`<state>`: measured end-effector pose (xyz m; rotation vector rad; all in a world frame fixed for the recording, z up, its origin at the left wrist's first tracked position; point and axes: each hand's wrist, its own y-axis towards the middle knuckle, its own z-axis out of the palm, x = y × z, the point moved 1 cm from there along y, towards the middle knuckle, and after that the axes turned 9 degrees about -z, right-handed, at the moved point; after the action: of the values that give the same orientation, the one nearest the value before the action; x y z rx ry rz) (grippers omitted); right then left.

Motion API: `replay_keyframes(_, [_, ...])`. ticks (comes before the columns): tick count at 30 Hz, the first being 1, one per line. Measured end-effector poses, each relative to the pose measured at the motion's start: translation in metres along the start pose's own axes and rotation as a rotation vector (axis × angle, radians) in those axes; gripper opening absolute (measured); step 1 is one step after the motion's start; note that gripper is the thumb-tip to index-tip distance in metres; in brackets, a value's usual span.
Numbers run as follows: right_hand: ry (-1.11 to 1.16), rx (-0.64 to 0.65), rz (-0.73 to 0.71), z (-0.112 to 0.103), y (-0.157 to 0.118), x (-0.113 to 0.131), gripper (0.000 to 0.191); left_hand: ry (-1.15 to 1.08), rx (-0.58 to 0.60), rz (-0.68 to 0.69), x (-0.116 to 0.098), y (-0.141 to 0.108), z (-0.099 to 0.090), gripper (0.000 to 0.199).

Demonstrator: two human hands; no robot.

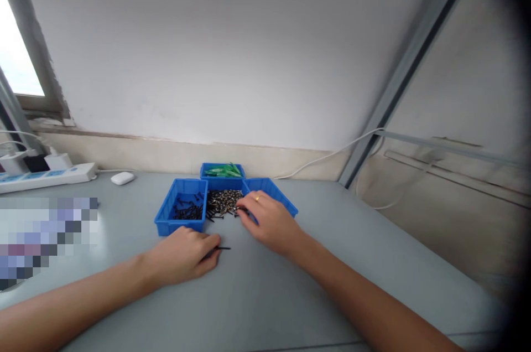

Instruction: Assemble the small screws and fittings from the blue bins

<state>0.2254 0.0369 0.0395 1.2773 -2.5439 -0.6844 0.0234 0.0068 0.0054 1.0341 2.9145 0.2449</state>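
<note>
My left hand (188,252) is closed on a dark screw (224,248), whose thin end sticks out to the right past the fingertips, low over the table. Just behind it stands a blue bin (180,227) with black screws (188,211) inside. My right hand (269,219), with a ring on one finger, pinches something small at the right edge of a pile of mixed silver and black screws (226,201). What it pinches is too small to name. A second blue bin (274,191) sits partly hidden behind this hand.
At the back, a smaller blue bin (223,181) holds green pieces (224,170). A white case (123,177) and a power strip (50,177) lie on the grey table (257,308) at left. A metal post (373,125) rises at right.
</note>
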Motion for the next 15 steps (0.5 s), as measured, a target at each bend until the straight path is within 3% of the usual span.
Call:
replay_keyframes(2, [-0.102,0.020,0.157,-0.003,0.000,-0.008,0.026,-0.002,-0.005,0.007,0.001,0.000,0.001,0.014])
replay_keyframes(6, [-0.108,0.296,0.374,0.000,-0.004,-0.016,0.035,-0.013,-0.010,0.028,0.001,-0.001,0.002,0.016])
replay_keyframes(8, [-0.090,0.359,0.403,0.003,-0.004,-0.014,0.040,-0.020,0.000,0.037,0.000,-0.001,0.001,0.016])
replay_keyframes(15, [-0.099,0.381,0.398,0.008,-0.004,-0.008,0.052,-0.015,0.001,0.044,0.000,0.000,-0.002,0.016])
